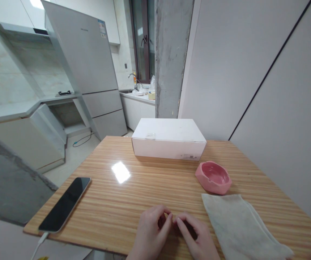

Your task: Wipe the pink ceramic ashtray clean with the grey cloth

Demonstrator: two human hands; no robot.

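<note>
One left hand (153, 231) and one right hand (199, 236), near side, fingers curled narrow, tips almost meeting; whether they pinch anything small, I cannot tell. One folded pale cloth (239, 225), right of the right hand; beyond it, one glossy pink faceted dish (209, 181); far, one white oblong box (169, 130), all on a striped wood-grain surface (106, 213).

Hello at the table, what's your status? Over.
Left hand, right hand: both pinched, nearly meeting; anything held too small to tell. Folded cloth beside right hand. Ashtray, phone and box apart from both hands.
</note>
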